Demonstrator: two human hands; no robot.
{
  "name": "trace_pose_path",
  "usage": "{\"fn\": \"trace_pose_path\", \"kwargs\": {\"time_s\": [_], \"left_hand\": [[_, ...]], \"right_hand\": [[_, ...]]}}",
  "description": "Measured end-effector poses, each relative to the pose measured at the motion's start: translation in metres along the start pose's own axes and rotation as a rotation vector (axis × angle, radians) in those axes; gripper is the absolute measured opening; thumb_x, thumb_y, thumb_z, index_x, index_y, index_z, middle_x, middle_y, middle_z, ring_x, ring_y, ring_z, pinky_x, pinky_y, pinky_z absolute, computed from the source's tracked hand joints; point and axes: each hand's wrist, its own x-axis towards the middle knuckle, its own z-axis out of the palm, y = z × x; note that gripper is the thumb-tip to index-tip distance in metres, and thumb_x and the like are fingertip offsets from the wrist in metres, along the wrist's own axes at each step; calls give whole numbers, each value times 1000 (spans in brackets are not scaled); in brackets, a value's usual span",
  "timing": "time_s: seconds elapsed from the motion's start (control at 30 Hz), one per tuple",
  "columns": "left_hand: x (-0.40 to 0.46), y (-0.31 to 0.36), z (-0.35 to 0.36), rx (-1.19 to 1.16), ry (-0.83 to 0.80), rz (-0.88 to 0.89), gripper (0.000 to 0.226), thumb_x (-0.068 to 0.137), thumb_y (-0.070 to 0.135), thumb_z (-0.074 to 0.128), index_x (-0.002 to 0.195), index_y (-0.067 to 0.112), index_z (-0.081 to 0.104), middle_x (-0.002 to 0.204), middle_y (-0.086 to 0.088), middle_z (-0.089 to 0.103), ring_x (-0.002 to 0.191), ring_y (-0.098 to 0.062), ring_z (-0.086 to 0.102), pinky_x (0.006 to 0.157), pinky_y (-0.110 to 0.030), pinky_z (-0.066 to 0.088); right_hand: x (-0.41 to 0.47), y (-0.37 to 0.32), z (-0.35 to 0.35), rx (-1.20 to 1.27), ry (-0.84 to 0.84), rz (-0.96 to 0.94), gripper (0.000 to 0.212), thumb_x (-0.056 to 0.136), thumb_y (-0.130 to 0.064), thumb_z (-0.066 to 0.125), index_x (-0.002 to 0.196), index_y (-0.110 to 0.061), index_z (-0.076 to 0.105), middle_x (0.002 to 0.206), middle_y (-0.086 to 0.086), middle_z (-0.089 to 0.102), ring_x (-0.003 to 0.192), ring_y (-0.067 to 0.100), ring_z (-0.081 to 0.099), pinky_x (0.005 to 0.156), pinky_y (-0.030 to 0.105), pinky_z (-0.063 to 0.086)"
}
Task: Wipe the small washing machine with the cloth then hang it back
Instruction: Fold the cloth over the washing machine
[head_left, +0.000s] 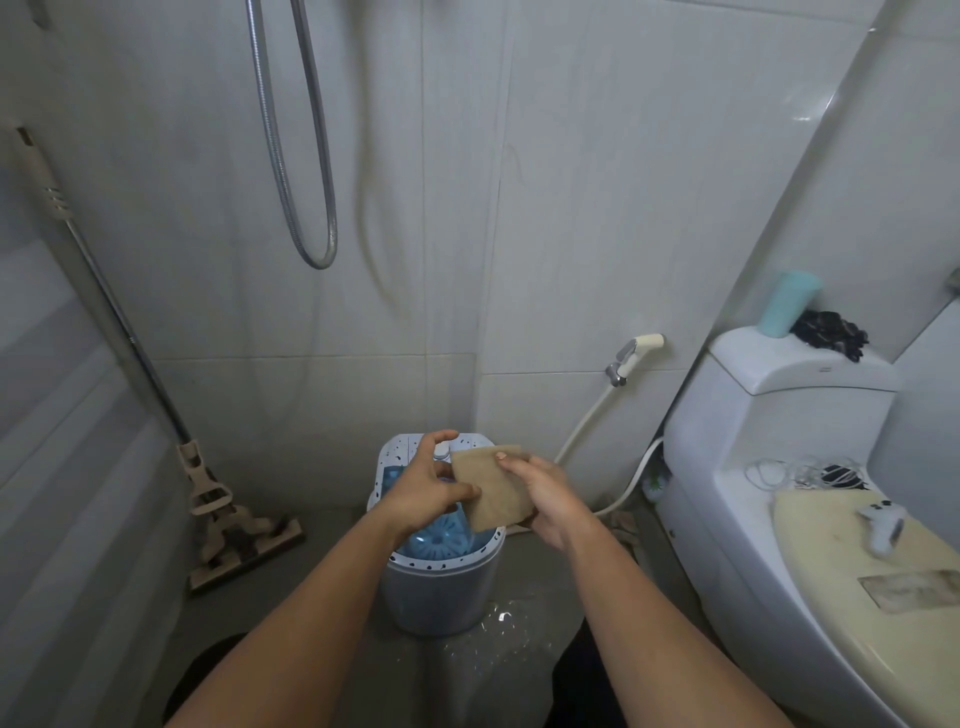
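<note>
The small washing machine, a grey tub with a speckled white rim and a blue inside, stands on the floor against the tiled wall. A flat tan cloth is held above its open top. My right hand grips the cloth's right edge, thumb on top. My left hand pinches the cloth's left edge with the thumb and has its fingers spread over the machine's control panel.
A toilet stands at the right, with a beige lid carrying cables and a white controller. A bidet sprayer and hose hang on the wall. A mop leans at the left. A shower hose hangs above.
</note>
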Motion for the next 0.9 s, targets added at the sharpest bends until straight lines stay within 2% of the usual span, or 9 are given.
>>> {"fn": "trace_pose_path", "kwargs": {"time_s": [0.13,0.23,0.33,0.4,0.5,0.57,0.67,0.77,0.9], "left_hand": [[2,0,-3,71,42,54,61,80,6,69,126,39,47,114,-10,63,100,-27,67,78,-38,61],[-1,3,-2,208,73,108,54,85,8,66,132,32,51,113,-2,62,102,-19,63,80,-34,60],[-4,4,0,339,164,128,52,89,17,66,137,27,51,115,-1,61,103,-18,63,81,-31,58],[-7,5,2,323,279,71,49,89,27,66,136,27,51,113,1,64,99,-17,65,80,-32,57],[-19,16,8,-265,150,-165,38,96,37,57,123,11,64,103,-11,72,88,-25,71,68,-39,59],[-29,23,12,-455,64,-219,47,98,44,50,112,4,69,100,-19,74,82,-28,72,63,-36,57],[-34,23,15,-516,102,-223,49,98,46,48,108,2,69,93,-16,74,80,-27,72,62,-34,57],[-36,26,15,-498,166,-217,40,98,39,52,104,2,67,94,-18,73,79,-27,71,61,-36,57],[-36,29,12,-454,174,-197,29,97,28,51,88,7,68,71,-11,73,56,-20,66,58,-33,53]], "right_hand": [[-5,-4,2,87,-87,85,46,90,-45,72,125,-15,69,115,12,76,99,28,74,75,41,62],[-6,-9,2,136,-227,237,63,89,-67,60,125,-17,72,124,13,73,113,32,70,95,46,58],[-9,-12,9,176,-191,247,53,96,-55,60,122,-11,73,117,16,75,102,33,73,97,48,55],[-10,-12,16,189,-95,158,40,95,-41,67,113,-6,74,108,18,76,87,31,73,80,44,59],[-13,-10,30,109,7,-74,19,90,-25,76,86,-6,75,86,21,73,67,25,66,60,32,55],[-19,-8,38,-46,23,-188,17,89,-22,77,83,-6,78,78,15,73,63,18,63,63,28,52],[-35,-8,43,-298,-5,-376,16,93,-18,73,86,-6,81,73,0,74,67,8,66,67,19,52],[-46,-3,40,-532,-34,-515,9,89,-19,78,92,-11,81,88,-1,72,77,0,65,70,13,51],[-51,2,38,-533,-22,-585,23,82,-11,83,105,-10,78,90,-7,72,77,-10,66,76,13,52]]}}
